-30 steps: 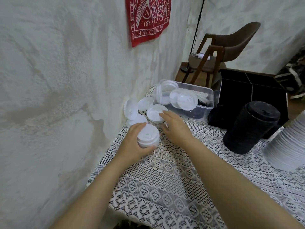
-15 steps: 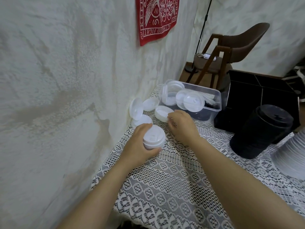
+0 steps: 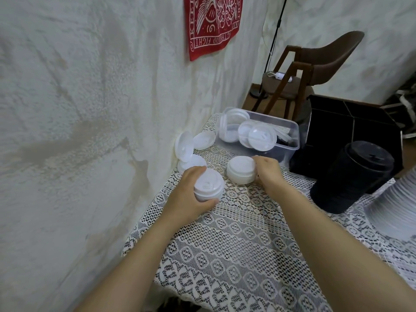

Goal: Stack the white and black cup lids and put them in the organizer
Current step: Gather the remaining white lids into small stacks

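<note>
**Fig. – R hand takes up the next white lid; L hand steadies the stack**

Cf. 1 s ago: the R hand [image 3: 267, 172] then lay w/ fingertips on a white lid [image 3: 240, 168] sitting hollow-side up on the surface [image 3: 236, 244]. Now that lid shows dome-up (poss. several nested; can't tell), and the fingers curl round its right edge, gripping it. It sits just beside the white stack [image 3: 209, 185], not yet on it. The L hand [image 3: 191, 194] has stayed put, thumb on the near side and fingers over the far rim, wrapped round the stack near the wall.

Meaning for the task: the lid looks turned the right way up, so prob. ready to nest onto the L stack. More loose lids [image 3: 184, 149] lean at the wall. The black organizer [image 3: 371, 129] stands behind, well apart from both hands. Both forearms reach fwd, R wrist bent inward.
</note>
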Action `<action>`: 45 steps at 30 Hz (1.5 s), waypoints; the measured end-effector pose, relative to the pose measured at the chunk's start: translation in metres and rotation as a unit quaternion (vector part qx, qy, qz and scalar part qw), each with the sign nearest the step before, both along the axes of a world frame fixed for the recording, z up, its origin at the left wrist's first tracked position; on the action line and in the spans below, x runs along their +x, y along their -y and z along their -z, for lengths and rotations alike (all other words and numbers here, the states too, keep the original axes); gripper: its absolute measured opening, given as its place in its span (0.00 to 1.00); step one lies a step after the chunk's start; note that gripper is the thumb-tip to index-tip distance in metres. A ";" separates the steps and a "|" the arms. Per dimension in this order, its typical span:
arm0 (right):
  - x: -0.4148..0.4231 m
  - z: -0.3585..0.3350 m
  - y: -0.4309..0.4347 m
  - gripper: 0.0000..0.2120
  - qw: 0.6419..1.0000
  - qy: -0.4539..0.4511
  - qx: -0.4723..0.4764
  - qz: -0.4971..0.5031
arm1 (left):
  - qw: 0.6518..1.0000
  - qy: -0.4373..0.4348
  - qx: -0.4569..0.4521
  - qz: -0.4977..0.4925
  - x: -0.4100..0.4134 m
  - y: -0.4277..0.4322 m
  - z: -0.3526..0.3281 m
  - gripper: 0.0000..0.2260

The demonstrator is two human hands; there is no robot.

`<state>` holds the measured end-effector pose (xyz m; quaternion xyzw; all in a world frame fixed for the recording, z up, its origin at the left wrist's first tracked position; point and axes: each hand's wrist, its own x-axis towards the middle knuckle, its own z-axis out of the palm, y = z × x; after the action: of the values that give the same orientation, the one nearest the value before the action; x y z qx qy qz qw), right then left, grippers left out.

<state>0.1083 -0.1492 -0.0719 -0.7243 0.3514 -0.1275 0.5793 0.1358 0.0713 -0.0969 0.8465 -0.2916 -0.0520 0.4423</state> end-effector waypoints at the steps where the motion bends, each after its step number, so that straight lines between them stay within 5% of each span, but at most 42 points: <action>1: -0.001 0.002 0.001 0.16 0.999 -0.002 -0.036 -0.010 | 1.000 0.000 -0.001 0.000 0.000 0.000 0.000 0.37; 9: -0.016 0.005 0.011 0.21 0.931 -0.096 -0.348 -0.060 | 1.000 0.002 -0.004 0.000 0.001 0.001 0.001 0.36; 12: -0.023 0.007 0.013 0.12 0.945 -0.030 -0.293 -0.138 | 1.000 0.002 -0.001 -0.002 0.000 0.000 0.001 0.37; 16: -0.029 0.006 0.007 0.38 0.933 -0.023 -0.178 -0.311 | 1.000 0.003 0.002 -0.005 0.000 0.000 0.001 0.37; 23: -0.029 0.021 0.010 0.44 0.930 -0.066 -0.271 -0.239 | 1.000 0.002 0.006 -0.007 -0.001 0.000 0.000 0.37; 28: -0.034 0.024 0.010 0.46 0.917 -0.022 -0.273 -0.289 | 1.000 -0.001 0.006 -0.007 -0.002 0.000 -0.001 0.36; 45: -0.033 -0.003 -0.017 0.31 0.927 0.104 -0.259 -0.250 | 0.997 -0.076 -0.016 -0.013 0.000 0.000 -0.001 0.47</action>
<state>0.0749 -0.1322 -0.0685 -0.8962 0.0515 -0.1390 0.4182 0.1361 0.0709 -0.0957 0.8367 -0.2467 -0.1059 0.4774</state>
